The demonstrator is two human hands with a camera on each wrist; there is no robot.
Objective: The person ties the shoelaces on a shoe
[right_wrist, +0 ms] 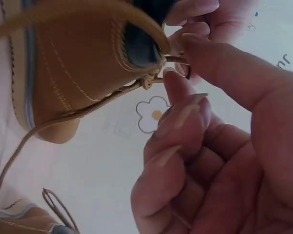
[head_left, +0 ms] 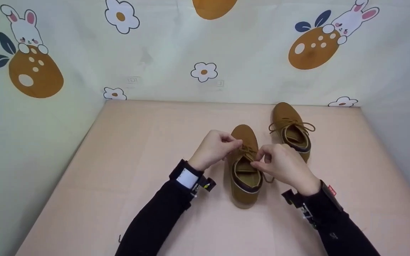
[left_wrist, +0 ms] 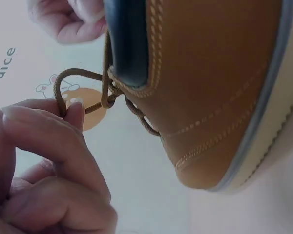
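A brown lace-up shoe (head_left: pixel 245 199) stands on the table, toe pointing away from me. Over its tongue, my left hand (head_left: pixel 214 149) pinches a loop of brown shoelace (left_wrist: pixel 78 71) between thumb and index finger. My right hand (head_left: pixel 285 165) is at the other side of the shoe's opening. There, its thumb and index finger pinch the lace (right_wrist: pixel 175 59) close to the knot (right_wrist: pixel 147 80). One loose lace end hangs down the shoe's right side. In the right wrist view, a length of lace also arcs across the shoe's side.
A matching shoe (head_left: pixel 286 112), its lace tied in a bow, stands behind and to the right, close to my right hand. The pale pink tabletop (head_left: pixel 130 142) meets a patterned back wall (head_left: pixel 162 71) and side walls.
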